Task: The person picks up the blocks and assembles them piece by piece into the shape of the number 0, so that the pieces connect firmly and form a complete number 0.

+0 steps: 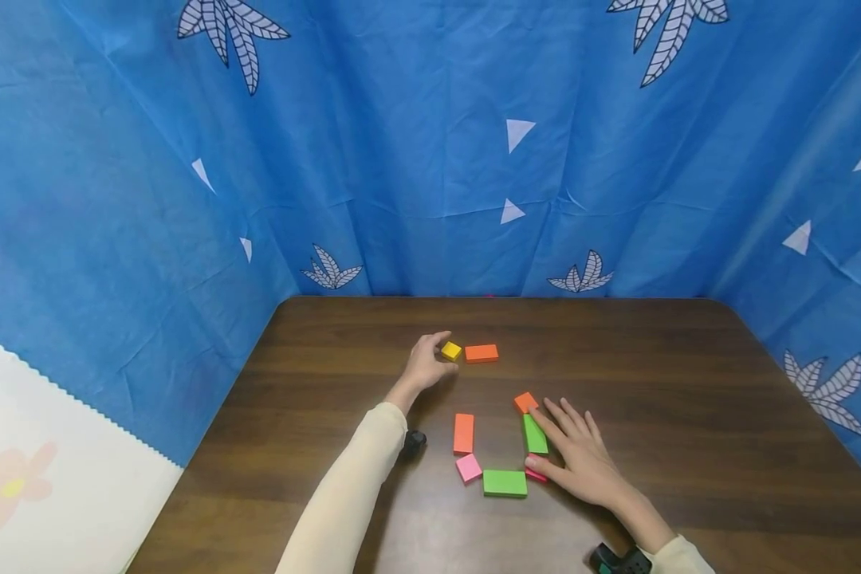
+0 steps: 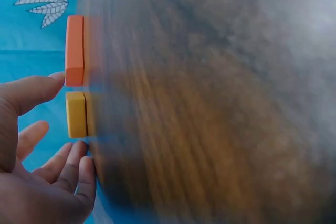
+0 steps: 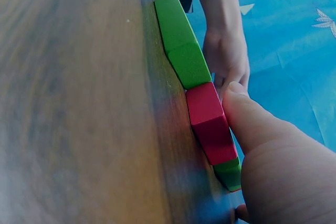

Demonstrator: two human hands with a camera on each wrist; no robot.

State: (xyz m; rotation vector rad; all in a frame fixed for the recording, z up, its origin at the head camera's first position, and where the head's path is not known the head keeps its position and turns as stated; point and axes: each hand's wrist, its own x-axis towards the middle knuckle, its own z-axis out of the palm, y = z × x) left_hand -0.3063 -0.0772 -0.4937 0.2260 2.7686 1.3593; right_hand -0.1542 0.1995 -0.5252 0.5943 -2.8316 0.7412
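Note:
At the far side of the table, my left hand (image 1: 425, 363) spreads thumb and fingers around a small yellow block (image 1: 451, 351). In the left wrist view a gap shows between the fingertips and the yellow block (image 2: 77, 115), and the thumb tip is right by an orange block (image 2: 74, 51). My right hand (image 1: 585, 461) reaches over the right side of a block arrangement with fingers extended. Its thumb lies at a red block (image 3: 209, 121), and its index fingertip is at a small orange block (image 1: 525, 402). Between those two sits a green block (image 1: 535, 434).
Nearer me, another green block (image 1: 505, 483) lies crosswise beside a pink block (image 1: 469, 468). A longer orange block (image 1: 463, 434) stands lengthwise above the pink one. Blue patterned curtains (image 1: 445, 159) border the brown wooden table (image 1: 617, 351).

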